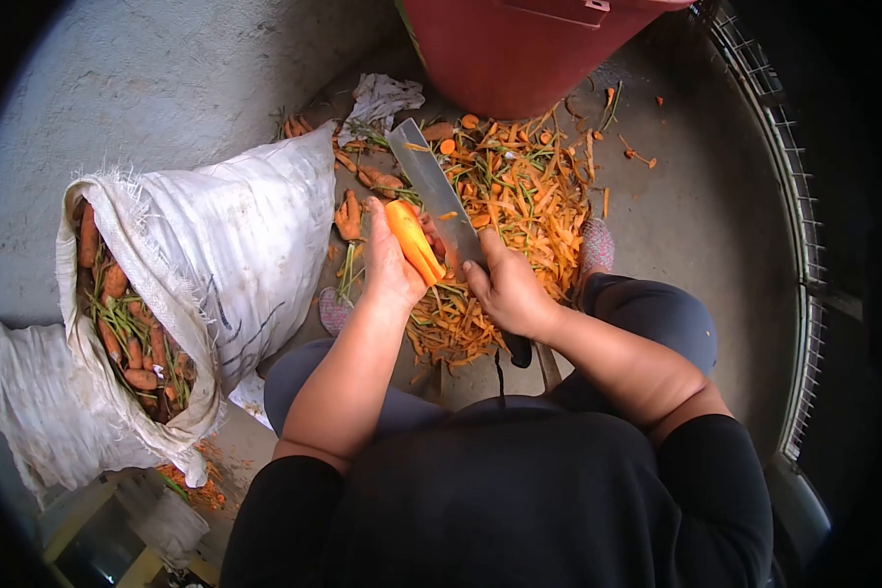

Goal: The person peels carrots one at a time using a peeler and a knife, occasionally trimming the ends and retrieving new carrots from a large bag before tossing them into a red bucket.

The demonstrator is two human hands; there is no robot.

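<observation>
A peeled orange carrot [414, 242] rests in my left hand [387, 257], fingers wrapped round its far side and partly hidden by it. My right hand [510, 290] grips a large knife [431, 181] by its dark handle. The broad blade points up and to the left, close beside the carrot, with a few orange scraps stuck to it. Under both hands lies a heap of carrot peelings [529, 196] mixed with green stems and some cut ends. Several unpeeled carrots [348, 216] lie on the floor just left of the heap.
A white woven sack [250, 225] lies at the left, its mouth showing unpeeled carrots [115, 282] and greens. Beyond the peelings stands a red plastic bin [529, 59]. A wire mesh edge [789, 186] curves along the right. My feet flank the heap.
</observation>
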